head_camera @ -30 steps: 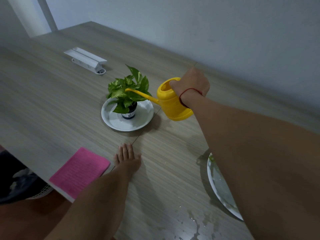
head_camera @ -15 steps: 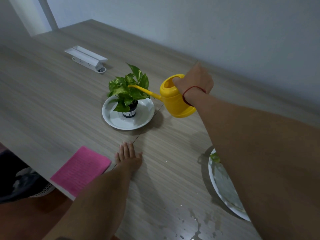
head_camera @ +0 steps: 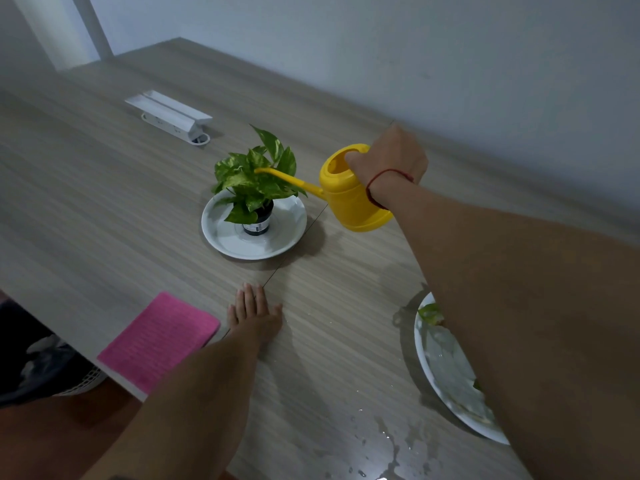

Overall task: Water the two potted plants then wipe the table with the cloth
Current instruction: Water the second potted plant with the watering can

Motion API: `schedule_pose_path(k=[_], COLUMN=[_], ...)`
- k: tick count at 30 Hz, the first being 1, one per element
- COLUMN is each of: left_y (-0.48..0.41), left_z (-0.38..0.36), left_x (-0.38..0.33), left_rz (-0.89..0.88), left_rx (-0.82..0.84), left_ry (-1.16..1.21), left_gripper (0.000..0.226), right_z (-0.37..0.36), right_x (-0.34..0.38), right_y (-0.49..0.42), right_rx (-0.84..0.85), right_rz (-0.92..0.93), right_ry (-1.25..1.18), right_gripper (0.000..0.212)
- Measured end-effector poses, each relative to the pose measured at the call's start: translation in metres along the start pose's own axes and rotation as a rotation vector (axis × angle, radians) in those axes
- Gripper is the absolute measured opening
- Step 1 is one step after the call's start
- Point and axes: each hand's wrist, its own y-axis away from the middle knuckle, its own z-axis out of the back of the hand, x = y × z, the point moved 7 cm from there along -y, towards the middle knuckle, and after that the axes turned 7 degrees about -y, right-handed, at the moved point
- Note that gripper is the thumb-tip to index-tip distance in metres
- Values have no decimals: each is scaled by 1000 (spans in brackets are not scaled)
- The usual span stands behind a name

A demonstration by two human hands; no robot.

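My right hand (head_camera: 393, 161) grips the handle of a yellow watering can (head_camera: 349, 194), held above the wooden table (head_camera: 104, 209). Its long spout reaches left into the leaves of a small green potted plant (head_camera: 254, 183) in a dark pot on a white plate (head_camera: 228, 239). My left hand (head_camera: 254, 315) lies flat on the table, fingers spread, holding nothing. A folded pink cloth (head_camera: 157, 337) lies just left of it at the table's near edge. A second white plate (head_camera: 446, 372) sits at the right; my right forearm hides most of it and its plant.
Spilled water (head_camera: 388, 448) wets the table near the front edge. A white power strip box (head_camera: 169, 116) lies at the back left. A grey wall runs along the table's far side. Dark items lie on the floor under the left edge.
The watering can and my right hand have shifted slightly up and away, the spout staying over the plant. My left hand stays flat on the table.
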Motion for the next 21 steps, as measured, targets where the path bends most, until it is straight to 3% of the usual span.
schedule_pose_path(k=[10,21], left_y=[-2,-5], left_z=[-1,-3], left_x=[-1,0], left_rz=[6,3], left_rx=[9,13], left_ry=[3,-11], left_gripper=[69,69], right_z=[6,-2], right_x=[-6,-3], right_y=[-4,-2], right_rx=[-40,23], right_rz=[-7,22], right_ry=[41,19], right_gripper=[36,45])
